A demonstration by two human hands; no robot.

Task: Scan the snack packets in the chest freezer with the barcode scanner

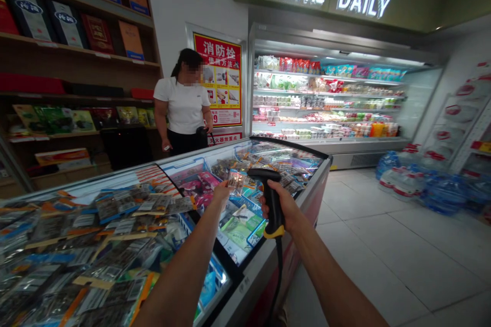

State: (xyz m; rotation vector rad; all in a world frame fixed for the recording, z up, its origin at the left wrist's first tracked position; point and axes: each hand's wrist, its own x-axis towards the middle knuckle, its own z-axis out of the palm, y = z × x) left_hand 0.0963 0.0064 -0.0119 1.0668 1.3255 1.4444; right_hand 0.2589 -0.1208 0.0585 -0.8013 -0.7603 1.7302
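My right hand (286,209) is closed around the grip of a black barcode scanner (268,196) with a yellow collar and a cable hanging down. The scanner's head points left at a small clear packet (235,180). My left hand (221,191) pinches that packet and holds it up above the open chest freezer (268,260). Both forearms reach forward over the freezer's near right corner.
The freezer holds many flat packets under sliding glass lids (115,204). A person in a white shirt (184,104) stands behind it, holding a dark object. Wooden shelves (76,51) line the left wall. A lit chiller (330,102) stands at the back. Water bottles (422,184) sit on the floor, right.
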